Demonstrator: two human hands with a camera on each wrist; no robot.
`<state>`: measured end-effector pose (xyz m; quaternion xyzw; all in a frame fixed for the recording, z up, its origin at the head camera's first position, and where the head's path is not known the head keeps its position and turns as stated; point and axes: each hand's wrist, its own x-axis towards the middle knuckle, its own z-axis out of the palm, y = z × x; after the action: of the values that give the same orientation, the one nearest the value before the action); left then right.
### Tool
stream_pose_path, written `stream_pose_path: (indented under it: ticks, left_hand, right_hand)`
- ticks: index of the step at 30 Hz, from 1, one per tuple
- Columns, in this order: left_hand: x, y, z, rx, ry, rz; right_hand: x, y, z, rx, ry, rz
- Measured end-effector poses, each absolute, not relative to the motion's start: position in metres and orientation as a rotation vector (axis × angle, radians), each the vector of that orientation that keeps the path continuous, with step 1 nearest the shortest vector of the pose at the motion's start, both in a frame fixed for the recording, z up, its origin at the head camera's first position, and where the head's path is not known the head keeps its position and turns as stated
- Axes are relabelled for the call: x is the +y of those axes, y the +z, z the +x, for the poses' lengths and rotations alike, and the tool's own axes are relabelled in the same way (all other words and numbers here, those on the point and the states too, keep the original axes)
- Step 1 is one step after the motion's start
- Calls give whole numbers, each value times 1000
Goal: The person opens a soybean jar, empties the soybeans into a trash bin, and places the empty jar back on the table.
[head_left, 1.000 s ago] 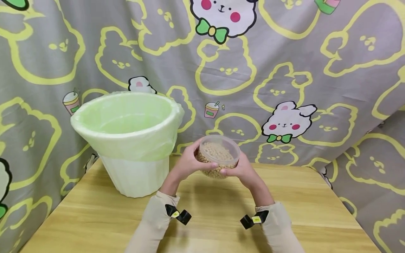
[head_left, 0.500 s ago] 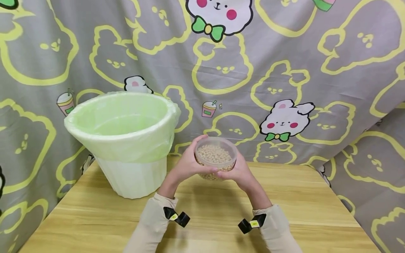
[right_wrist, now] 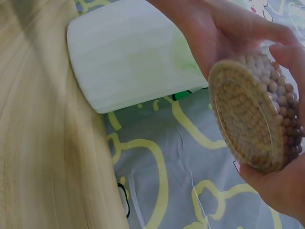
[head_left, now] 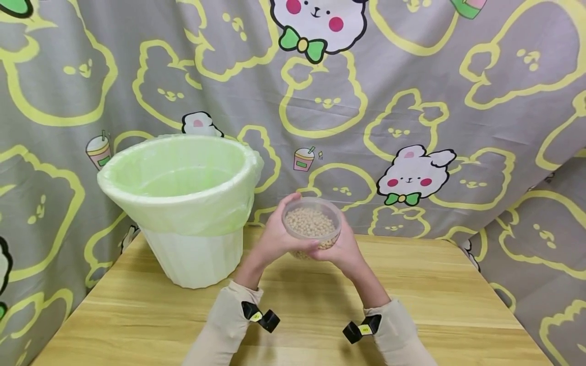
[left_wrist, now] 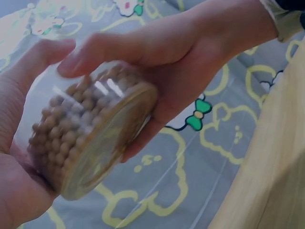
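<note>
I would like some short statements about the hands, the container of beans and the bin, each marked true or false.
1. Both the left hand and the right hand hold the clear container of beans. True.
2. The container stands on the wooden table. False: it is held in the air above the table.
3. The white bin has a pale green bag folded over its rim. True.
4. The bin is to the person's right of the container. False: it stands to the left.
5. The container is empty. False: it holds many small tan beans.
</note>
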<state>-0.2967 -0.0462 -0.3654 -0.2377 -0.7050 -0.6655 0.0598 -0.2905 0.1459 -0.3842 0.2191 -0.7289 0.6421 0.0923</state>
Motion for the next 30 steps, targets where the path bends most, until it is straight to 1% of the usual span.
stream_pose_path:
  ticks: [5,8,12,18,21,24,30]
  left_hand:
    - [-33,-365,-292,-2119,-1975,-585]
    - [-30,-363,-290,-2138,-1956,-560]
    - [-37,-360,-290,-2163,-1964,-642]
    - [-53,-357,-295,-2165,-2106,-859]
    - [-58,-357,-297,-2128,-2195,-924]
    - [-58,-357,-298,-2124,-2188,-922]
    - [-51,-359,-296,-2151,-2069,-793]
  right_hand:
    - [143,-382,-288,-2146,1837,537]
    - [145,-380,-287,-2161,1819,486]
    - [151,-377,-287,-2186,1848,518]
    - [159,-376,-289,-2195,1952,704]
    - [161,-376,-289,-2203,1981,765]
    - [160,-375,-288,-2205,1973,792]
    - [157,-374,-287,-2209,1876,697]
